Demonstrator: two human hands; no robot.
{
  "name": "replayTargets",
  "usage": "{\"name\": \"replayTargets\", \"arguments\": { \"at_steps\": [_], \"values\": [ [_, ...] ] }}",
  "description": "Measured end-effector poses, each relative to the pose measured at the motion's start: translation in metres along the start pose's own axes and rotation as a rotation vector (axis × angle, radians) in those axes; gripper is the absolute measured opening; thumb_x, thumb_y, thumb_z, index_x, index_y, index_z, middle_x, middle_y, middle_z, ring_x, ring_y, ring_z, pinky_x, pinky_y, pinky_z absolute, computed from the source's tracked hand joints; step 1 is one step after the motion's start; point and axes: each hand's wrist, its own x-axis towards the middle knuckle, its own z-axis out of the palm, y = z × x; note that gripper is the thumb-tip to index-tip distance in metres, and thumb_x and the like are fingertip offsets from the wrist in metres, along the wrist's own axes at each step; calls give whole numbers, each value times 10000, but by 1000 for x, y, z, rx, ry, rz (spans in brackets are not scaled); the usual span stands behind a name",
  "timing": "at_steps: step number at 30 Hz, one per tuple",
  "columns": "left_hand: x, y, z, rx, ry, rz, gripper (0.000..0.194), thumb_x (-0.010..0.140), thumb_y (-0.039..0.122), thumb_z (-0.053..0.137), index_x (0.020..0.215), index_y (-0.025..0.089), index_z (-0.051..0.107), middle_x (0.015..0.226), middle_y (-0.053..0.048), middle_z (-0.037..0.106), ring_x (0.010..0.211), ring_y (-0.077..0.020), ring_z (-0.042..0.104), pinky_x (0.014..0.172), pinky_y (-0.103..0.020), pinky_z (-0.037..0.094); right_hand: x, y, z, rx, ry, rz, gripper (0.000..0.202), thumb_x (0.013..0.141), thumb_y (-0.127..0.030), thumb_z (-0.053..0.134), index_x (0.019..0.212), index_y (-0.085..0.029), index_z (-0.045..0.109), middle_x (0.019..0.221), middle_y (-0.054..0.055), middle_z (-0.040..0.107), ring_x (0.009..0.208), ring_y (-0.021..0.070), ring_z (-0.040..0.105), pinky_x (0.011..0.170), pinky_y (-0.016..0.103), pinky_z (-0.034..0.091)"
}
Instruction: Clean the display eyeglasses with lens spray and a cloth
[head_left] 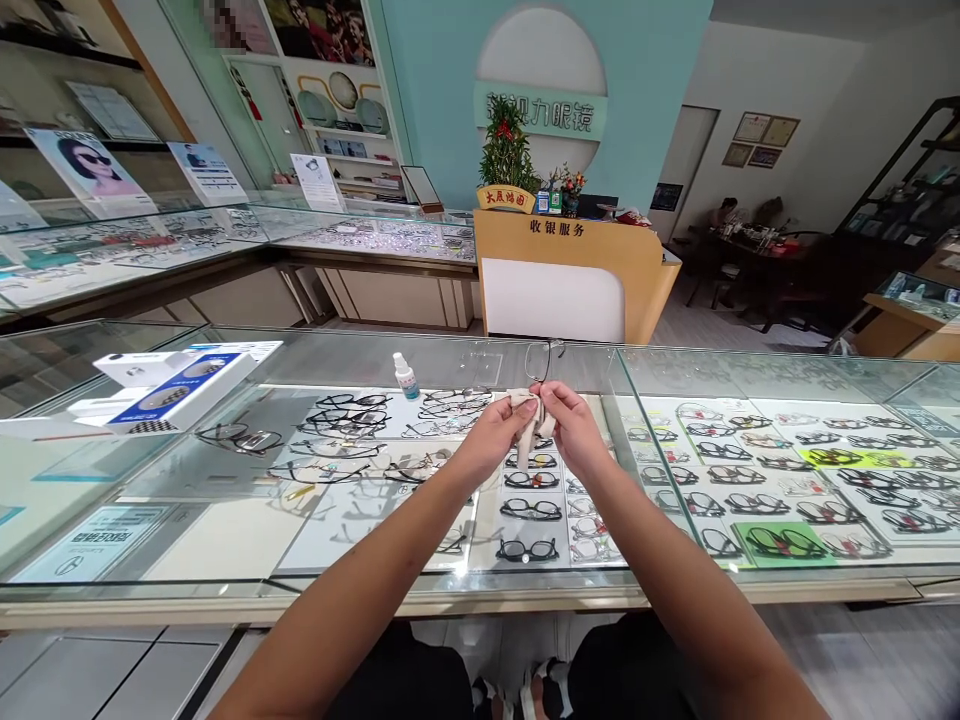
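Observation:
Both my hands meet above the glass display counter. My left hand (496, 432) is closed on a beige cloth (527, 447), which hangs down between the hands. My right hand (574, 425) pinches a pair of glasses (538, 362) beside the cloth; the frame points up and away from me, and its far parts look thin and faint. Fingers and cloth hide the near part of the glasses. A small white spray bottle (406, 378) stands on the glass to the left of my hands. Several pairs of glasses (341, 420) lie left of my left hand.
Under the glass are rows of glasses (529, 508). A white and blue box (176, 392) sits at the left on the glass counter (210, 540). Beyond are a wooden cashier desk (645, 270), a plant (508, 150) and more display cases. People sit at a far table at the right.

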Motion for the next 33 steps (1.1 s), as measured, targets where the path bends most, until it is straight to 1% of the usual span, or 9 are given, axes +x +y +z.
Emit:
{"name": "replayTargets", "arguments": {
  "at_steps": [2, 4, 7, 9, 12, 19, 22, 27, 33],
  "values": [
    [-1, 2, 1, 5, 7, -3, 497, 809, 553, 862, 1075, 169, 693, 743, 15, 615, 665, -134, 579, 642, -255, 457, 0, 0, 0, -7, 9, 10, 403, 776, -601, 854, 877, -229, 737, 857, -6, 679, 576, 100, 407, 508, 260, 335],
    [-2, 5, 1, 21, 4, 1, 510, 775, 501, 900, 1107, 170, 699, 806, 0, 663, 720, -142, 614, 696, -261, 479, 1, 0, -1, -11, 16, 15, 421, 766, -612, 854, 890, -227, 738, 861, 2, 688, 593, 109, 454, 506, 262, 342],
    [-4, 9, 2, 34, -57, 3, 521, 729, 409, 942, 1120, 166, 700, 941, -39, 725, 832, -163, 658, 778, -271, 498, 3, -1, -3, -14, 34, 14, 442, 745, -625, 859, 894, -228, 734, 866, 18, 703, 647, 139, 533, 513, 269, 371],
    [-5, 10, 3, 35, -103, 11, 541, 727, 379, 946, 1153, 168, 689, 998, -56, 737, 891, -176, 674, 812, -276, 506, 4, -1, -4, -14, 46, 21, 451, 742, -631, 858, 894, -225, 734, 832, 16, 692, 594, 125, 491, 471, 269, 332],
    [-6, 9, 6, 52, -66, 35, 561, 781, 455, 902, 1203, 174, 661, 930, -37, 721, 816, -159, 671, 761, -270, 509, 3, 0, -3, -8, 27, 29, 429, 770, -617, 845, 905, -222, 744, 834, 10, 690, 534, 102, 420, 433, 270, 310],
    [-6, 6, 10, 73, 78, 82, 588, 850, 676, 763, 1151, 185, 645, 687, 32, 619, 591, -120, 574, 567, -232, 462, -3, 1, 2, -36, -53, -33, 354, 837, -587, 798, 907, -245, 735, 998, 24, 756, 558, 138, 552, 545, 338, 497],
    [-5, 8, 3, 58, 18, 38, 592, 863, 694, 738, 1127, 171, 657, 721, -3, 662, 605, -141, 615, 584, -255, 490, -2, -2, 0, -10, -34, -22, 331, 820, -547, 823, 892, -233, 747, 959, 27, 757, 544, 125, 496, 503, 313, 435],
    [-5, 10, -4, 24, -99, 12, 505, 839, 511, 848, 1168, 176, 665, 899, -40, 724, 728, -150, 677, 696, -269, 528, 1, -6, -3, -3, 46, 22, 350, 771, -537, 856, 902, -233, 742, 1050, 42, 751, 606, 121, 451, 474, 280, 341],
    [-5, 11, 1, 43, 37, 114, 492, 857, 594, 803, 1082, 189, 638, 747, 11, 656, 622, -115, 586, 557, -218, 445, -7, -1, 7, -273, -90, -68, 591, 919, -719, 635, 1236, -233, 747, 694, -19, 546, 688, 181, 523, 696, 326, 463]
  ]
}}
